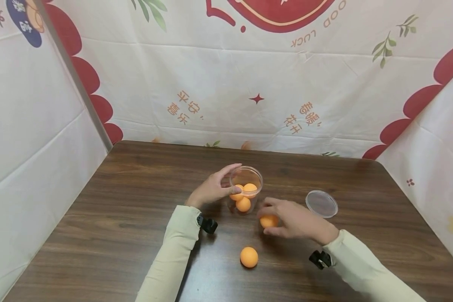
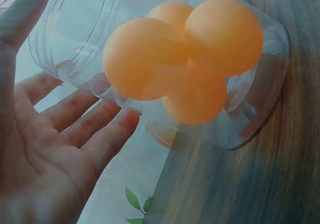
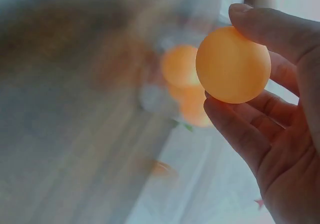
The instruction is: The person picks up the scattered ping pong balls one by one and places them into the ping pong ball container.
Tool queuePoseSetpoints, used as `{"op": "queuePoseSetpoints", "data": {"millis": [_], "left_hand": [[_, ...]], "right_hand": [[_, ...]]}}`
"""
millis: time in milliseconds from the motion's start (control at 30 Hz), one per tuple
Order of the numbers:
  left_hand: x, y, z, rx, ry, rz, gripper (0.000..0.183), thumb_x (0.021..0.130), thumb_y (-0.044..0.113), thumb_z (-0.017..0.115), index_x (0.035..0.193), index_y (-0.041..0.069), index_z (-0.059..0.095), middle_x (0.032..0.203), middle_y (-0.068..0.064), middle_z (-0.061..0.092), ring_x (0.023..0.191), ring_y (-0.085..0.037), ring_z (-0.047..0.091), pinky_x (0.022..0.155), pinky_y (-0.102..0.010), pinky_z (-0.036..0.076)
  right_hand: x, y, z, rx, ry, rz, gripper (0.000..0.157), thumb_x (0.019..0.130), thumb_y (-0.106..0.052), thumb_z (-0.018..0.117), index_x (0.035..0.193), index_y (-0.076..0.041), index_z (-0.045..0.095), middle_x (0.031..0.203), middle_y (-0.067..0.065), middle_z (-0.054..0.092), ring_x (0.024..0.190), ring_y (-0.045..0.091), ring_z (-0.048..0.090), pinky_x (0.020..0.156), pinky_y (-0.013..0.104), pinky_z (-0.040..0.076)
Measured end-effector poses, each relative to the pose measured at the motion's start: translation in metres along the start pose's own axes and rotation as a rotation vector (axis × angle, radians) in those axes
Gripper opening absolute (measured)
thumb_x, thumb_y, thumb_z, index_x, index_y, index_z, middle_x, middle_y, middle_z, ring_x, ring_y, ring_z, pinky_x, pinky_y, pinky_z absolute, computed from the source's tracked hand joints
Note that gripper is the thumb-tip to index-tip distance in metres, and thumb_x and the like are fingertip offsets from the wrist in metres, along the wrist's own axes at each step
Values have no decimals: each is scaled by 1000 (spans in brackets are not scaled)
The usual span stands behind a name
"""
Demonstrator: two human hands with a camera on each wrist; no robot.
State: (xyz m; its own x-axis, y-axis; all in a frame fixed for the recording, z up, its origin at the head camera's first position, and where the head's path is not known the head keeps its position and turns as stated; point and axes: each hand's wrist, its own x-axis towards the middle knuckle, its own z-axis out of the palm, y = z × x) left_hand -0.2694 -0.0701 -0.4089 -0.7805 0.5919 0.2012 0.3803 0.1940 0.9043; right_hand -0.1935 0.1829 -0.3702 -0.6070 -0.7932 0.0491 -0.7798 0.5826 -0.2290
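Note:
A clear plastic jar (image 1: 253, 205) stands on the wooden table with several orange ping-pong balls (image 2: 145, 59) inside. My left hand (image 1: 213, 187) holds it near its uncovered rim, the thumb on the near side and the fingers round the back. Just right of the jar, my right hand (image 1: 296, 219) pinches another orange ping-pong ball (image 3: 233, 65) between thumb and fingers, seen closely in the right wrist view. One loose ping-pong ball (image 1: 249, 257) lies on the table nearer to me, apart from both hands.
A round clear lid (image 1: 321, 204) lies flat on the table, right of the jar and beyond my right wrist. The dark wooden table (image 1: 136, 180) ends at a printed white cloth (image 1: 211, 79) behind, with more cloth at both sides.

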Motion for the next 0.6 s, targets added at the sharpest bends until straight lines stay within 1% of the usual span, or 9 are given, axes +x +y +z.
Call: {"op": "queuePoseSetpoints", "data": {"millis": [167,300,467,600], "left_hand": [[-1,-1,-1,4,1,10,72,87,31,68,148,16,33,149,-11,41,137,-30,39,105,-41,42],[0,-1,-1,16,-2,10,74,87,33,68,149,15,32,149,-9,40,137,-29,39,105,-42,42],[0,-1,-2,23,-1,5,73,87,35,68,148,18,32,150,-5,40,137,-27,40,105,-40,42],[-1,-1,-1,25,-6,5,73,88,34,67,149,16,31,150,-9,40,137,-28,40,105,-41,42]], "right_hand": [[9,7,-24,-4,105,-35,26,82,-24,74,106,-17,69,105,-3,59,86,7,58,73,29,52],[16,12,-39,5,149,-11,27,82,-24,75,107,-17,69,105,-3,60,87,8,58,73,31,52],[23,14,-47,9,204,-3,28,79,-22,78,104,-13,70,106,-2,60,90,11,60,74,34,53],[29,15,-49,21,243,-9,27,79,-20,78,104,-13,70,105,-1,61,90,12,60,74,35,53]]}}
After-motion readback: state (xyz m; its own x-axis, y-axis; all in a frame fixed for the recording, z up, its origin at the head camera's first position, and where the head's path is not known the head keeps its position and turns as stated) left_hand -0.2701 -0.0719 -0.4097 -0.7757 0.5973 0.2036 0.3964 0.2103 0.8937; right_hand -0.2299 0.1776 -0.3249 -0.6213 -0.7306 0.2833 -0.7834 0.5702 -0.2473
